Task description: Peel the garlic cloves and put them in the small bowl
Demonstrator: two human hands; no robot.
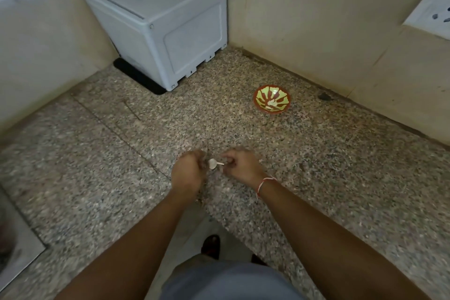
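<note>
Both hands' fingers pinching pale garlic clove w/ skin strip half-off, above countertop.

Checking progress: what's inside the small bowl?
The small bowl shows a few pale pieces near its bottom, likely peeled garlic; exact count unclear. Nothing covers its inside.

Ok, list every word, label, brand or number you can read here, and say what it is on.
None can be read.
White box: small moulded marks near its base, too small to read.
Wall plates: only socket holes and switches, no lettering visible.
Small bowl: painted pattern, no text.
</note>
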